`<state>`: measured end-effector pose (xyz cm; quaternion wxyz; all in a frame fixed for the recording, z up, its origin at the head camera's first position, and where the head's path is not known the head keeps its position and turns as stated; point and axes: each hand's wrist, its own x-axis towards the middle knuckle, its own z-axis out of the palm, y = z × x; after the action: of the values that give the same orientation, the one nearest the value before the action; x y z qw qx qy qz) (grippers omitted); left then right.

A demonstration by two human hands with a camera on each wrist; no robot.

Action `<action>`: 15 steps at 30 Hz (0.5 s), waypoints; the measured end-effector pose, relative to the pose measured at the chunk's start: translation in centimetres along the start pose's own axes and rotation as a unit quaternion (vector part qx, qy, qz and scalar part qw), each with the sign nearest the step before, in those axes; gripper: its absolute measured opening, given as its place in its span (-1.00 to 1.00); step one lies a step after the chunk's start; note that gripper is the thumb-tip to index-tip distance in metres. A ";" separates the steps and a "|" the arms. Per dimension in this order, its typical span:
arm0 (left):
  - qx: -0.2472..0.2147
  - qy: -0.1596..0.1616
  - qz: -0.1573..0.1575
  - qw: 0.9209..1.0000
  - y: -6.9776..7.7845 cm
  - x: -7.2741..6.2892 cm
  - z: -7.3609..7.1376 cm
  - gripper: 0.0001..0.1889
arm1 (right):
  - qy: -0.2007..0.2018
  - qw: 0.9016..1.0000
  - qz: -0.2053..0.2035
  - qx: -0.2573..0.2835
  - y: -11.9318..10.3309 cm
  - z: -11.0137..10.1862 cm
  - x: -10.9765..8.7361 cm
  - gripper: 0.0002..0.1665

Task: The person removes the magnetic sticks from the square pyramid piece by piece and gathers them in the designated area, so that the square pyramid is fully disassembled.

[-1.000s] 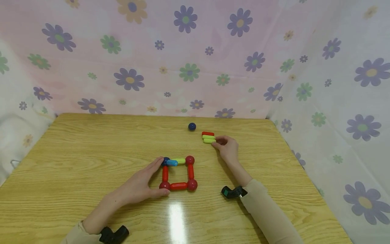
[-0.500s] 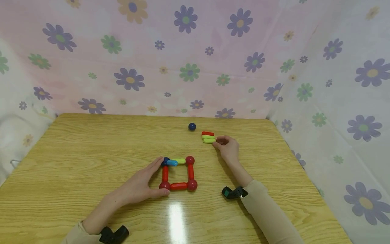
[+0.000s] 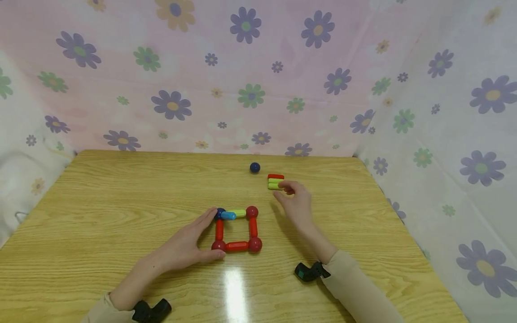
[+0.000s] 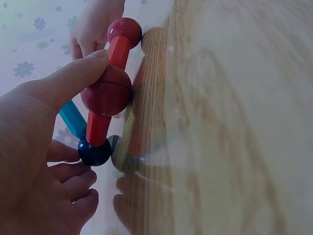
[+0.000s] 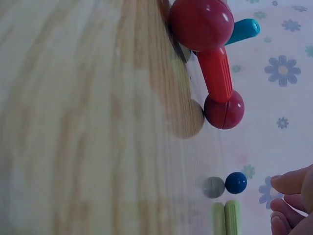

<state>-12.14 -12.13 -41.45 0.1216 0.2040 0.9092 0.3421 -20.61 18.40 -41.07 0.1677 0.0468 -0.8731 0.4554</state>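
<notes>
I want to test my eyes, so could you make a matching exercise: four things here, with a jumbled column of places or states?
1. Left hand
2. Right hand
3. Loose ball
4. Light-blue rod

A. Near the far edge of the table
B. Raised, near the loose sticks
C. Joined to the blue ball of the frame, one end free
D. Holds the left side of the frame

Pairs: 1-D, 2-B, 3-A, 4-C
</notes>
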 end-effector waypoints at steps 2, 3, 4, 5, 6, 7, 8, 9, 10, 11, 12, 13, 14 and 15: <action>0.000 0.000 0.001 1.000 0.0 0.0 0.0 0.18 | -0.008 1.000 0.001 0.005 -0.4 0.1 -0.3 -0.72; -0.001 0.001 0.001 1.000 0.0 0.0 0.0 0.18 | -0.018 1.000 0.006 0.010 -0.7 0.2 -0.5 -0.72; -0.001 0.001 0.002 1.000 0.0 0.0 -0.1 0.17 | -0.030 0.999 0.011 0.013 -1.0 0.3 -0.7 -0.71; 0.000 0.001 0.002 1.000 0.0 0.0 -0.1 0.17 | -0.044 0.999 0.018 0.018 -1.4 0.4 -1.0 -0.71; 0.000 0.001 0.003 1.000 0.0 0.0 -0.1 0.17 | -0.058 0.998 0.020 0.023 -1.8 0.5 -1.3 -0.70; 0.001 0.001 0.003 1.000 0.0 0.0 -0.1 0.17 | -0.073 0.997 0.020 0.028 -2.2 0.7 -1.6 -0.70; 0.001 0.001 0.002 1.000 0.0 0.0 -0.1 0.17 | -0.087 0.995 0.023 0.033 -2.7 0.8 -2.0 -0.69; 0.001 0.000 0.002 1.000 0.0 0.0 -0.1 0.17 | -0.099 0.994 0.021 0.038 -3.1 1.1 -2.3 -0.69; 0.001 0.000 0.001 1.000 0.0 0.0 -0.1 0.17 | -0.111 0.993 0.018 0.043 -3.4 1.3 -2.6 -0.69; 0.001 0.000 0.000 1.000 0.0 0.0 -0.1 0.17 | -0.122 0.991 0.015 0.049 -3.8 1.6 -2.9 -0.68; 0.000 -0.001 -0.002 1.000 0.0 0.1 0.0 0.18 | -0.133 0.989 0.010 0.056 -4.1 1.8 -3.2 -0.66; 0.000 -0.001 -0.002 1.000 0.0 0.1 0.0 0.18 | -0.143 0.988 0.006 0.061 -4.4 2.1 -3.5 -0.65; 0.000 -0.001 -0.002 1.000 0.0 0.1 0.0 0.18 | -0.152 0.986 0.003 0.066 -4.7 2.3 -3.7 -0.64; -0.001 -0.002 -0.001 1.000 0.0 0.1 0.0 0.18 | -0.161 0.984 -0.001 0.071 -5.0 2.6 -3.9 -0.62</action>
<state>-12.24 -12.14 -41.46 0.1237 0.2034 0.9088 0.3426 -16.40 13.17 -39.87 0.0213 0.1326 -0.8542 0.5022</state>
